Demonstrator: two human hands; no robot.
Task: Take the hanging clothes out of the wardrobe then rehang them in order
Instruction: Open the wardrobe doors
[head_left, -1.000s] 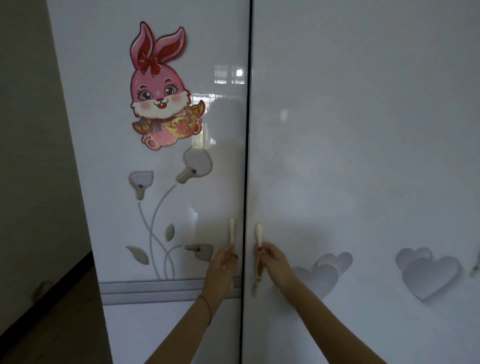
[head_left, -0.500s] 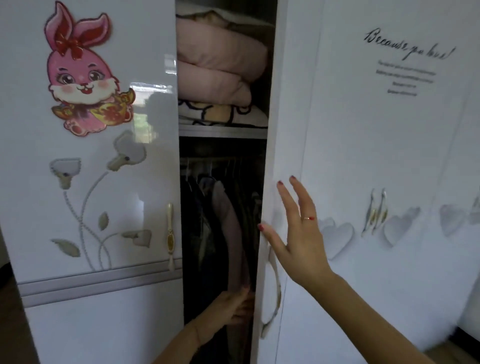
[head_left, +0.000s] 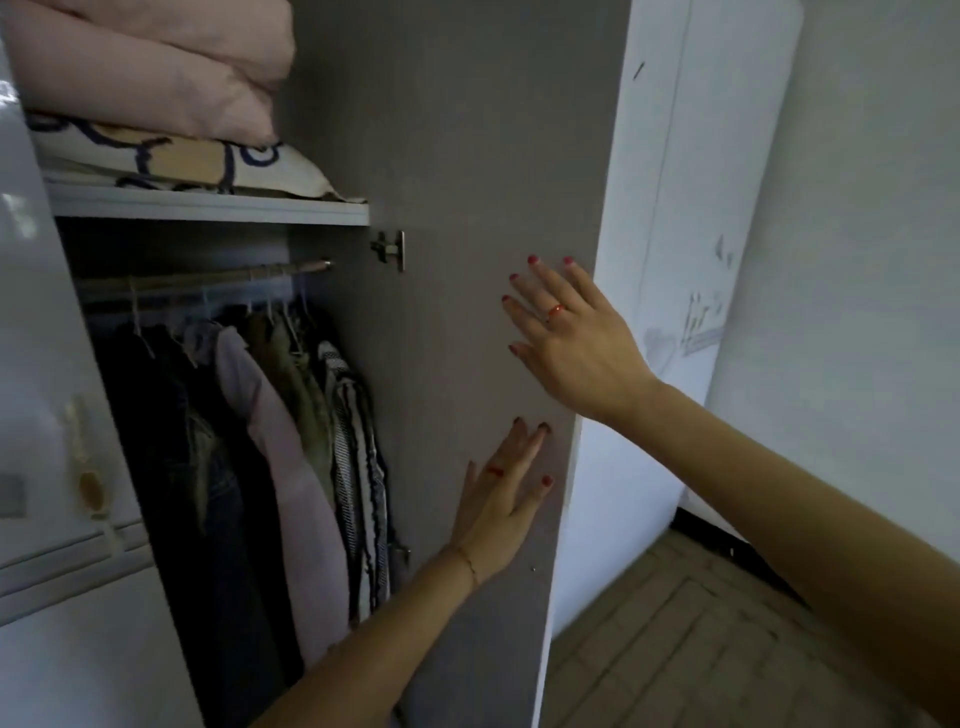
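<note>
No writing is legible to me. Right door (head_left: 467, 208) now swung wide; my left hand (head_left: 501, 499) and right hand (head_left: 576, 338), fingers released, press flat against it, hanging clothes (head_left: 291, 415) beside it.

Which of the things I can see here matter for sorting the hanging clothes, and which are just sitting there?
Part of the job:
- hanging clothes
- rail that carries them
- open door, with the left hand and right hand flat against its inner side

Just there:
- folded pink bedding and patterned bedding on the shelf
- floor
</note>
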